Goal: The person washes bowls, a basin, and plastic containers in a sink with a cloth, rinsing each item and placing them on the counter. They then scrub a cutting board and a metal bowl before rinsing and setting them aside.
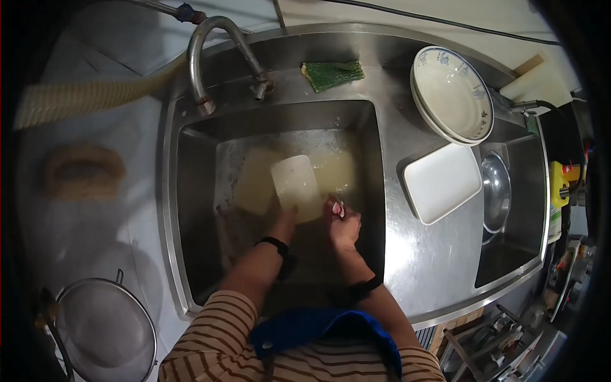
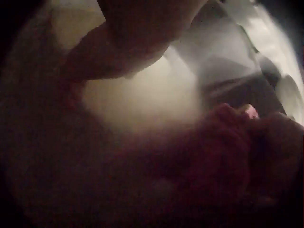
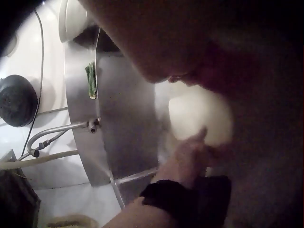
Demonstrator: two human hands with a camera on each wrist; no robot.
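Observation:
A white rectangular dish (image 1: 296,178) stands tilted in the cloudy water of the left sink basin, partly under the surface. The left hand (image 1: 286,219) grips its near left edge, thumb on the pale face, as the right wrist view also shows (image 3: 192,154). Close to the dish's lower right side, the right hand (image 1: 344,226) has its fingers curled round a small pinkish cloth (image 1: 338,208), whose rest is hidden by hand and water. Other pale dishes (image 1: 254,181) lie blurred under the water.
Stacked patterned bowls (image 1: 453,95) and a white tray (image 1: 442,183) stand on the steel counter at the right. A green scouring pad (image 1: 332,74) lies behind the basin, beside the faucet (image 1: 223,25). A metal bowl (image 1: 495,191) is in the right basin; a strainer (image 1: 107,331) lies at lower left.

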